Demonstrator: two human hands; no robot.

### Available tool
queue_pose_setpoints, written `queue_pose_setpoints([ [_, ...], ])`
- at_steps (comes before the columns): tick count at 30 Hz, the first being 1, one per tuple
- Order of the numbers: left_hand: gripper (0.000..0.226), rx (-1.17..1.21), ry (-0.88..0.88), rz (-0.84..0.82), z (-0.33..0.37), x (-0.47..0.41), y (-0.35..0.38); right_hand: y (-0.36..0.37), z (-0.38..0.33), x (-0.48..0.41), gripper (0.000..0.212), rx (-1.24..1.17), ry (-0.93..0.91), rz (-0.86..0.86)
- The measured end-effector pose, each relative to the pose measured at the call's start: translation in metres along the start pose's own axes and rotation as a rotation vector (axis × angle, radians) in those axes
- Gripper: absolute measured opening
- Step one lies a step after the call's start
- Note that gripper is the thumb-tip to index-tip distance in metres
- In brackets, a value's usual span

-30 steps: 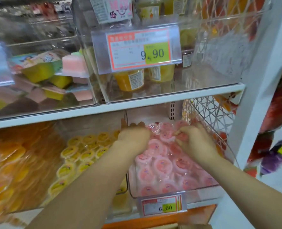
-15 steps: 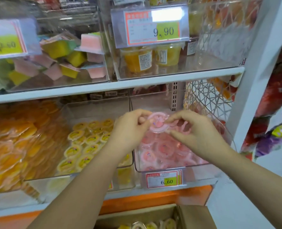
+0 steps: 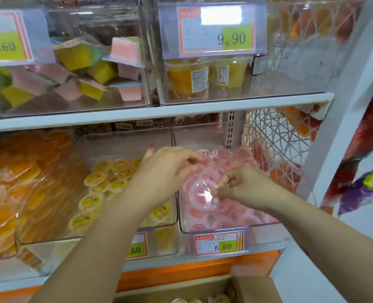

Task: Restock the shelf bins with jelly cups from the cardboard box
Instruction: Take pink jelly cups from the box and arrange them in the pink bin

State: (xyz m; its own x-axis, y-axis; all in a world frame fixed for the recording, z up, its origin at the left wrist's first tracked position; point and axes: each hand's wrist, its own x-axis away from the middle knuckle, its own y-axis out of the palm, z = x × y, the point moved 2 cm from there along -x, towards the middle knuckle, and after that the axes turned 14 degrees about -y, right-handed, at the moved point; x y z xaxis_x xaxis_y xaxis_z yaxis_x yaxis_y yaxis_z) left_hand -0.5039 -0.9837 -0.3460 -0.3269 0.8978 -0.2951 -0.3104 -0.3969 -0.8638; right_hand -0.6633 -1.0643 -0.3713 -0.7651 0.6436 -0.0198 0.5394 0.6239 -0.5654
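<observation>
The right hand (image 3: pixel 242 184) is curling its fingers and pinching the rim of a pink jelly cup (image 3: pixel 199 191) that is lying at its nine o'clock, on top of the heap. The grip at the edge looks meant to turn or settle the cup flat among the others. The left hand (image 3: pixel 165 171) is hovering at ten o'clock from that cup with its thumb and forefinger drawn close and one finger sticking up. I cannot tell whether it is pinching anything; it seems to be steadying or nudging the pile.

Both hands are working over the clear bin (image 3: pixel 214 231) of pink cups, which is looking nearly full. Its price tag (image 3: pixel 219 244) is hanging at six o'clock on the front wall. At nine o'clock from it a second bin (image 3: pixel 120 147) is holding yellow cups (image 3: pixel 97 178), and it is sitting much emptier, so I judge it is needing stock next. Farther toward nine o'clock, orange cups (image 3: pixel 6 193) are piling high.

At six o'clock in the view, below the shelf, the cardboard box (image 3: pixel 253 287) is standing open within easy reach, with a few cups showing inside.
</observation>
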Motion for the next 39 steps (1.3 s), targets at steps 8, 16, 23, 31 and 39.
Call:
queue_pose_setpoints([
  [8,0.021,0.166,0.011,-0.045,-0.032,0.006,0.006,0.031,0.026,-0.025,0.02,0.108,0.087,0.007],
  [16,0.026,0.143,0.027,-0.073,-0.036,0.011,0.005,0.032,0.013,-0.02,0.034,0.804,-0.26,-0.111],
  [23,0.026,0.15,-0.002,-0.087,-0.032,0.014,0.004,0.041,0.015,-0.028,0.04,1.007,-0.438,-0.245],
  [31,0.028,0.144,-0.013,-0.092,-0.03,0.017,0.003,0.002,0.023,-0.038,0.034,0.65,-0.273,0.228],
  [39,0.029,0.136,-0.025,-0.102,-0.032,0.018,0.005,-0.003,0.022,-0.049,0.003,0.597,-0.267,0.278],
])
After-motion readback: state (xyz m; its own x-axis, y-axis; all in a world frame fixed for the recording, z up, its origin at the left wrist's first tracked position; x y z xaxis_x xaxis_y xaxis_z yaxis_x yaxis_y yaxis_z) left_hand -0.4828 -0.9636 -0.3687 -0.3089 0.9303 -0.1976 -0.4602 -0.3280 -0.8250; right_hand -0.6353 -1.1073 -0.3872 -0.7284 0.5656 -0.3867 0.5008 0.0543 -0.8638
